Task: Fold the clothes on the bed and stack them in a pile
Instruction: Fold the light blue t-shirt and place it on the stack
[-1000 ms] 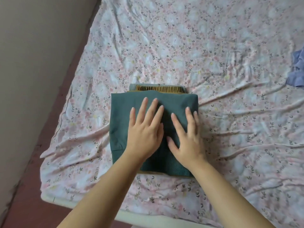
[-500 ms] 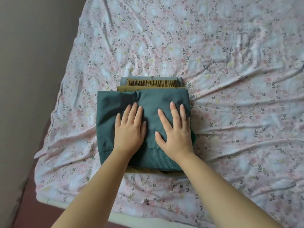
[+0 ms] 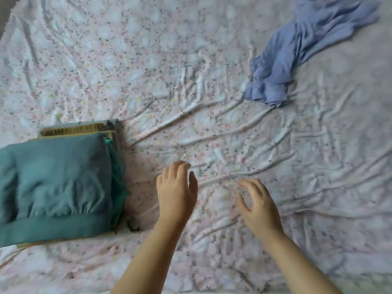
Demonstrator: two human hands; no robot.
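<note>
A folded teal garment (image 3: pixel 57 187) tops a small pile at the left, with a mustard-brown folded piece (image 3: pixel 74 130) and a grey layer showing under its far edge. A crumpled lavender-blue garment (image 3: pixel 297 49) lies unfolded at the far right of the bed. My left hand (image 3: pixel 176 194) hovers over the bare sheet just right of the pile, fingers loosely curled, holding nothing. My right hand (image 3: pixel 256 206) is beside it, fingers apart and empty. Both hands are clear of the clothes.
The bed is covered by a wrinkled floral sheet (image 3: pixel 191 92) in pink and white. Its near edge runs along the bottom of the view. The picture is blurred by motion.
Both hands have lifted off the teal garment and moved right of the pile. The view has swung right, bringing the lavender-blue garment fully into sight.
</note>
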